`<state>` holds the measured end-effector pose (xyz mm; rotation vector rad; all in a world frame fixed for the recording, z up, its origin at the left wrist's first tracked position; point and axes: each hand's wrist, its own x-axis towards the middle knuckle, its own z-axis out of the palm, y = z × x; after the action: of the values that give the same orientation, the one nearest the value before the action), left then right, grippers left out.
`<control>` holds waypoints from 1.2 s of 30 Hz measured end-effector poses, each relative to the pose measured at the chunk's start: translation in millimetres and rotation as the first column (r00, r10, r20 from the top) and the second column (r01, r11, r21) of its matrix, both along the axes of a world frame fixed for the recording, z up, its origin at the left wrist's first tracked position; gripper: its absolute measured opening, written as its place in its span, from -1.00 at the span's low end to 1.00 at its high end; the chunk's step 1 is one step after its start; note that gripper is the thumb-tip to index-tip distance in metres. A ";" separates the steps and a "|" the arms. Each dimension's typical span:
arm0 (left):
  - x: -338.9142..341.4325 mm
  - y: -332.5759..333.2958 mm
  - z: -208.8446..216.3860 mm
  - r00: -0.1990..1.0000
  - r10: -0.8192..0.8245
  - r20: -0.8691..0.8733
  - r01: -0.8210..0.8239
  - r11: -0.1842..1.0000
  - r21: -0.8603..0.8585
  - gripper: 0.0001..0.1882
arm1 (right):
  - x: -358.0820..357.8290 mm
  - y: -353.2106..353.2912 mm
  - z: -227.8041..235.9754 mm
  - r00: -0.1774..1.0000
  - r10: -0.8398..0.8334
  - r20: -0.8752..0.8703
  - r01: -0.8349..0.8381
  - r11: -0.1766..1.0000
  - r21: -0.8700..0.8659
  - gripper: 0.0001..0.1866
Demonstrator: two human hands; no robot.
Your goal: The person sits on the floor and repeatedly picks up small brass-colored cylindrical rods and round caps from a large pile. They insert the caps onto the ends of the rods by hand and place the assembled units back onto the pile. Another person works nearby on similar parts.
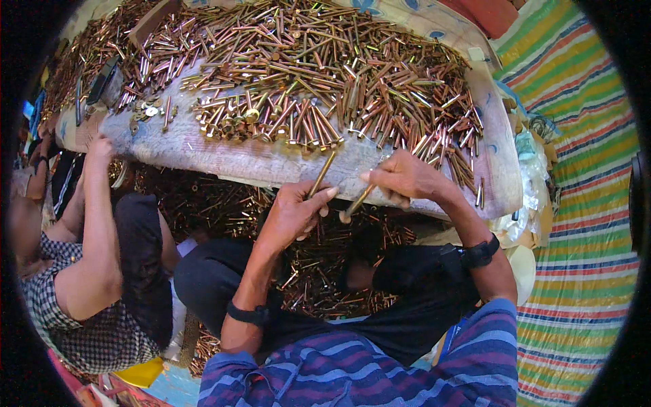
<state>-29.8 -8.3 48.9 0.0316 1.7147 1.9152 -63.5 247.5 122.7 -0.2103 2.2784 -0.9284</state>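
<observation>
My left hand (293,214) is closed around a long brass-coloured bolt (323,173), whose shank points up and away from me over the table's near edge. Between the thumb and fingers of my right hand (407,178) is a second bolt (357,203), tilted with its head down toward my left hand. The two bolts are apart. Just beyond my hands, a row of bolts with washers (298,129) lies with the heads toward me on a cloth-covered low table (234,157).
A large heap of loose bolts (339,54) covers the table's far part. Loose washers (146,112) lie to its left. More bolts (315,271) cover the ground below the table. A co-worker (88,271) sits at my left. Clear plastic bags (527,169) and a striped sheet (583,224) are at right.
</observation>
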 end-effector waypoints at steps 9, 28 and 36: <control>2.9 4.5 -9.0 0.990 -0.133 -0.043 0.130 0.989 -0.074 -0.68 | 4.8 -26.4 -9.3 0.989 -0.136 -0.063 0.102 0.919 -0.382 -0.62; 3.3 -4.1 0.9 0.992 -0.097 -0.081 0.090 0.993 -0.080 -0.67 | -27.0 -12.5 -9.0 0.911 -0.306 -0.276 0.239 0.938 -0.249 -0.64; 2.6 -5.5 -6.3 0.996 -0.010 -0.089 0.007 0.999 -0.033 -0.66 | -72.9 37.8 -41.1 0.585 -0.297 -0.755 0.507 0.860 0.055 -0.47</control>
<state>-27.2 -13.8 42.5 0.1128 1.8011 1.9052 -136.4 285.2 81.6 0.1091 3.2863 -0.8195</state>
